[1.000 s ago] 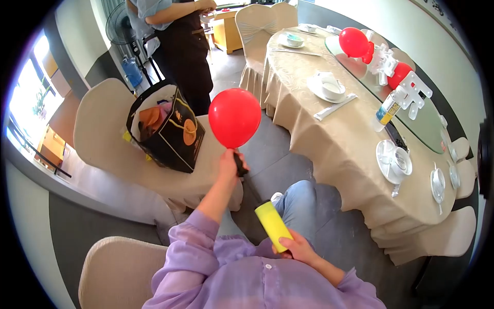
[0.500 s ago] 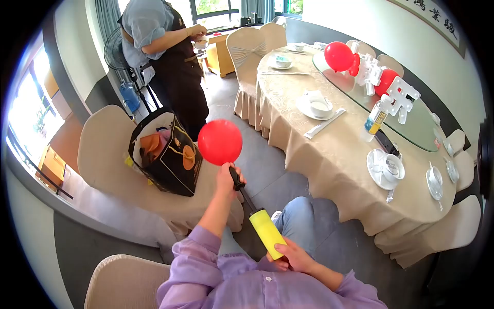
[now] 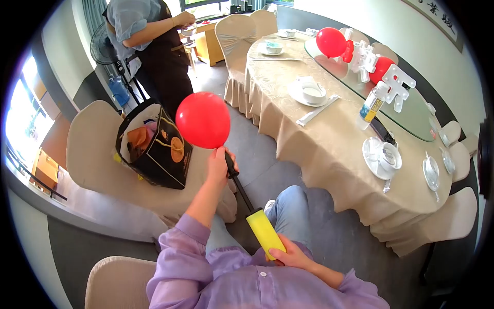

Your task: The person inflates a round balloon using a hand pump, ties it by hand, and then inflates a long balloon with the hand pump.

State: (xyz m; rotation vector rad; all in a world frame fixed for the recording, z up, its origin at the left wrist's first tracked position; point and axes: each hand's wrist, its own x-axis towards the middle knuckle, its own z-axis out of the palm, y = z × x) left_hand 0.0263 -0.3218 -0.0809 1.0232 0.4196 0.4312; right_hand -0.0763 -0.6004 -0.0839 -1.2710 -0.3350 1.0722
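My left hand (image 3: 220, 164) is closed round the black end of a balloon pump, with its fingers at the neck of a red balloon (image 3: 203, 120). The balloon is round and filled with air, standing above that hand. My right hand (image 3: 292, 256) grips the lower end of the pump's yellow barrel (image 3: 264, 229) close to my lap. A dark rod (image 3: 242, 193) shows between the black end and the barrel. The balloon's mouth is hidden by my left fingers.
A black bag (image 3: 167, 152) stands on a covered chair (image 3: 91, 135) at left. To the right, a round table (image 3: 329, 139) carries tableware, a bottle (image 3: 371, 107), red balloons (image 3: 331, 43) and white plastic pieces (image 3: 399, 85). Another person (image 3: 154, 46) stands beyond the bag.
The red balloon has grown larger. More of the pump's rod shows between my hands, which are slightly farther apart. The whole view has shifted a little.
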